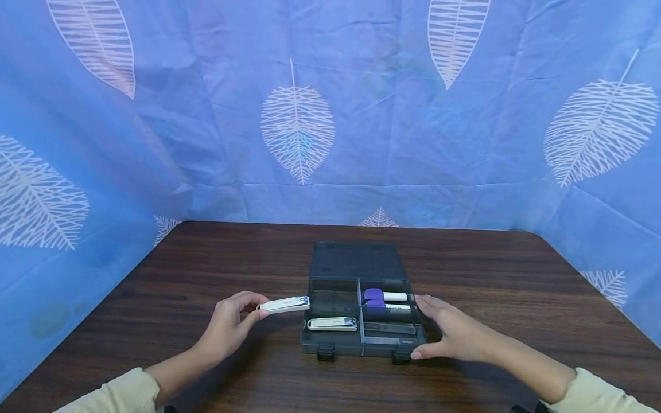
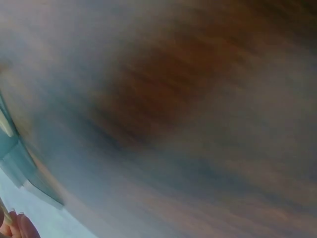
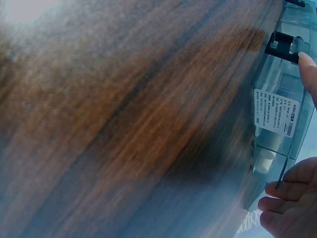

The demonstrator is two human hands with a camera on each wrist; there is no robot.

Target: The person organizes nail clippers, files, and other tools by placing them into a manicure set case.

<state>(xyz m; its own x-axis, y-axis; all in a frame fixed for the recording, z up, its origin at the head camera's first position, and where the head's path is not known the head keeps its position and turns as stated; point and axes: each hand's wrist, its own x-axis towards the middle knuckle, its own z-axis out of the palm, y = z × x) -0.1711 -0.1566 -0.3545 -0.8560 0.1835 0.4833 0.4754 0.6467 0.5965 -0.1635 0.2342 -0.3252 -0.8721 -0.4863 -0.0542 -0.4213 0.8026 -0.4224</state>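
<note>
My left hand [image 1: 232,321] pinches the end of a white nail clipper [image 1: 285,304] between thumb and fingers. The clipper's far end reaches the left wall of an open dark see-through storage box [image 1: 341,349]. Inside its front left section lies a second white nail clipper [image 1: 332,324]. At the box's right side, my right hand [image 1: 449,330] holds on, thumb at the front corner near a black latch [image 3: 283,47] and fingers farther back along the wall. Only fingertips [image 2: 20,225] of the left hand show in the left wrist view; its clipper is barely visible there.
The box lid [image 1: 356,261] lies back, away from me. A divider [image 1: 361,321] splits the box. Two purple-and-white stick-shaped items [image 1: 374,295] lie in the right half, with flat greyish strips [image 1: 389,328] in front. Brown wooden table [image 1: 248,252]; blue leaf-print cloth [image 1: 356,143] behind.
</note>
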